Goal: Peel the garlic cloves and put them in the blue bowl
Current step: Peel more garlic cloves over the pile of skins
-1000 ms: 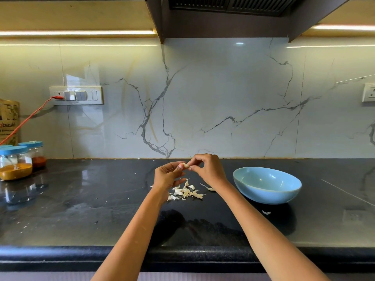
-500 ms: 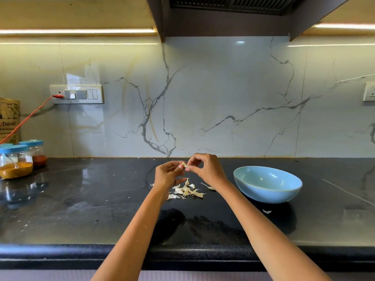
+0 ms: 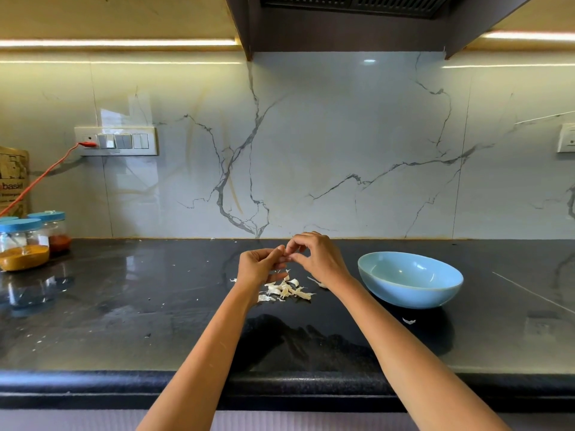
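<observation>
My left hand (image 3: 259, 266) and my right hand (image 3: 317, 258) meet fingertip to fingertip above the black counter. Between them they pinch a garlic clove, which the fingers almost wholly hide. Below the hands lies a small heap of pale garlic skins (image 3: 287, 289). The blue bowl (image 3: 410, 279) stands on the counter just right of my right wrist; no clove shows on the part of its inside that I can see.
Spice jars with blue lids (image 3: 23, 244) stand at the far left, with a brown bag (image 3: 14, 181) behind them. An orange cable (image 3: 43, 178) runs to the wall socket. One loose skin (image 3: 409, 321) lies in front of the bowl. The counter's front edge (image 3: 93, 384) runs across the bottom.
Both hands have stayed in place over the skins. The clove, visible between the fingertips earlier, is now covered by the fingers.
</observation>
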